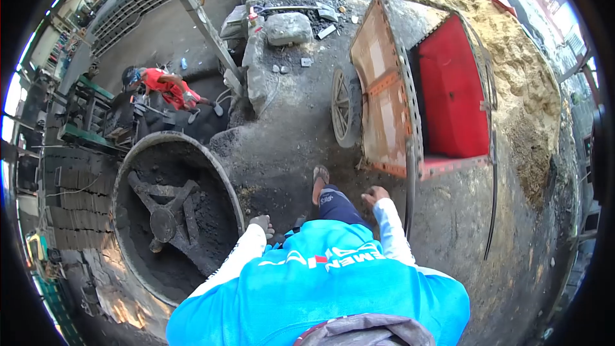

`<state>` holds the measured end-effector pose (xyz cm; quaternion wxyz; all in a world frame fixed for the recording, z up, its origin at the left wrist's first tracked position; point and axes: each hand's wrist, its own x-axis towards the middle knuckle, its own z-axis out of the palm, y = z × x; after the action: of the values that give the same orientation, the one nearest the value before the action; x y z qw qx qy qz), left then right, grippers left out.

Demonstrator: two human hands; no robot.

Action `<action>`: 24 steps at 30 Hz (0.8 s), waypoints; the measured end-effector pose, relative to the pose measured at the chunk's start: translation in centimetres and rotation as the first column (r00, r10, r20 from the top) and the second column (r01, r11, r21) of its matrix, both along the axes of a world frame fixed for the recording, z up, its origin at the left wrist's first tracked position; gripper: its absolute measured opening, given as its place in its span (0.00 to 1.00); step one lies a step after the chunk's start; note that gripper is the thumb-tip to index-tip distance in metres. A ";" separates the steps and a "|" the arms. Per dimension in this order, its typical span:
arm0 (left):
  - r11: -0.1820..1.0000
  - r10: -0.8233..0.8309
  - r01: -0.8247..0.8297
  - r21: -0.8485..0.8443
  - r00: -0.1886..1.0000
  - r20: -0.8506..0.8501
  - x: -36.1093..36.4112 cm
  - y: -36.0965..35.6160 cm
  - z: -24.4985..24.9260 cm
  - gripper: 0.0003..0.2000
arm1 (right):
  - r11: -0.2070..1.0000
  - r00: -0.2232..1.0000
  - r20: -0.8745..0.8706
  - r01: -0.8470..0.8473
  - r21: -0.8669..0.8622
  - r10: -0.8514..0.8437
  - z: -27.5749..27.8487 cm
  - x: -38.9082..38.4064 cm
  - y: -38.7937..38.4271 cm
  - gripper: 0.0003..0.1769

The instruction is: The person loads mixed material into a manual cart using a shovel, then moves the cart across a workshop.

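Note:
My left hand (262, 225), dark with grime or a glove, hangs beside the rim of a round mixer pan (234, 200), apart from it as far as I can tell. Its fingers are curled, and nothing shows in them. Inside the pan a three-armed metal mixing blade (165, 223) stands in dark grey material. My right hand (375, 196) is out in front, fingers folded in and nothing visible in them. Nearest to it is a wheeled cart (389, 115) with a red inner panel, its handle bar (410, 186) just right of the hand without visible contact.
A person in red (172, 88) bends with a shovel (163, 115) in a lower pit at left. A metal post (202, 22) slants beside it. Ahead lie a concrete block (288, 29) and another shovel (325, 11). A sand pile (512, 57) rises behind the cart.

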<state>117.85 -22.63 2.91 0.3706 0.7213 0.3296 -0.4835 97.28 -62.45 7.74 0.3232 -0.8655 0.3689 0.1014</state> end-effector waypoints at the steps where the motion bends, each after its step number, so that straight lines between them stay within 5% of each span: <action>1: 0.987 -0.146 0.148 -0.065 0.989 0.040 2.6 -0.6 -1.6 0.11 | 0.991 0.993 0.081 -0.071 -0.117 0.081 -4.7 3.7 -2.7 0.21; 3: 0.893 -0.395 0.422 -0.155 0.901 0.178 7.9 -1.5 -5.6 0.07 | 0.990 0.974 0.193 -0.100 -0.096 0.117 1.7 13.4 -4.8 0.23; 4: 0.995 0.084 -0.085 -0.060 0.996 -0.008 10.5 -5.7 -1.1 0.08 | 0.993 0.955 0.273 -0.109 -0.046 0.117 7.8 18.3 -5.4 0.21; 6: 0.963 0.166 -0.149 -0.226 0.984 0.058 15.8 -9.4 3.2 0.07 | 0.976 0.905 0.368 -0.217 -0.029 0.212 12.4 26.3 -8.0 0.21; 11: 0.959 0.187 -0.123 -0.257 0.951 0.245 27.5 -14.1 4.8 0.08 | 0.981 0.857 0.482 -0.189 -0.038 0.183 20.1 41.0 -13.6 0.18; 15: 0.992 0.097 -0.080 -0.096 0.977 0.189 35.5 -13.4 2.0 0.09 | 0.995 0.826 0.555 -0.087 -0.044 0.097 18.1 47.4 -19.2 0.17; 18: 0.999 0.037 -0.036 -0.010 0.995 0.096 40.5 -11.4 -1.5 0.12 | 0.988 0.980 0.163 -0.094 -0.119 0.112 15.5 49.0 -21.8 0.20; 21: 0.995 0.034 -0.033 0.089 0.999 -0.010 46.4 -9.8 -7.2 0.16 | 0.974 0.985 -0.036 -0.173 -0.146 0.169 3.7 46.8 -24.9 0.25; 22: 0.991 -0.072 0.073 0.110 0.997 -0.020 48.8 -11.5 -5.8 0.15 | 0.976 0.958 -0.241 -0.187 -0.111 0.156 -0.1 45.7 -25.6 0.28; 24: 0.997 0.023 -0.021 0.077 0.999 -0.033 53.8 -14.7 -4.9 0.14 | 0.994 0.961 -0.274 -0.063 -0.092 0.035 -7.6 42.0 -25.4 0.35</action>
<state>171.68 -37.36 -2.01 0.3424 0.7229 0.3619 -0.4787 139.28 -87.86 0.19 0.2231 -0.8675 0.3928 0.2085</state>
